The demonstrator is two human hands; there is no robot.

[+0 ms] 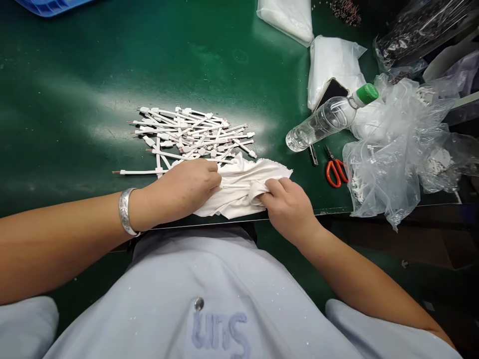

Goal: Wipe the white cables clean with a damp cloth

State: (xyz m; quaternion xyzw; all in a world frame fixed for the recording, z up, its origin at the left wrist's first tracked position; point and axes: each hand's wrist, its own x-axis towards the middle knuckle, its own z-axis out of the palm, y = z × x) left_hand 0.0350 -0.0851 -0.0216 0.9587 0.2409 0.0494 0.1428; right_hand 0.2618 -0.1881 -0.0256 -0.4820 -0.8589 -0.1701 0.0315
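At the front edge of the green table lies a crumpled white cloth (228, 199). My left hand (187, 187) is closed around one end of a short white cable (235, 186) that runs to the right over the cloth. With fingers pinched, my right hand (290, 207) grips a fold of the cloth wrapped about the cable's other end, which is hidden. Just beyond my hands is a loose pile of similar white cables (194, 132), with white connectors and some bare reddish wire ends. One cable (138, 172) sticks out to the left beside my left wrist.
Right of the pile lies a clear bottle (324, 123) with a green cap, partly over a phone (332, 92). Red-handled scissors (336, 172) lie nearer me, beside clear plastic bags (385, 164) holding white parts. White packets (333, 62) sit farther back; a blue basket (52, 6) is far left.
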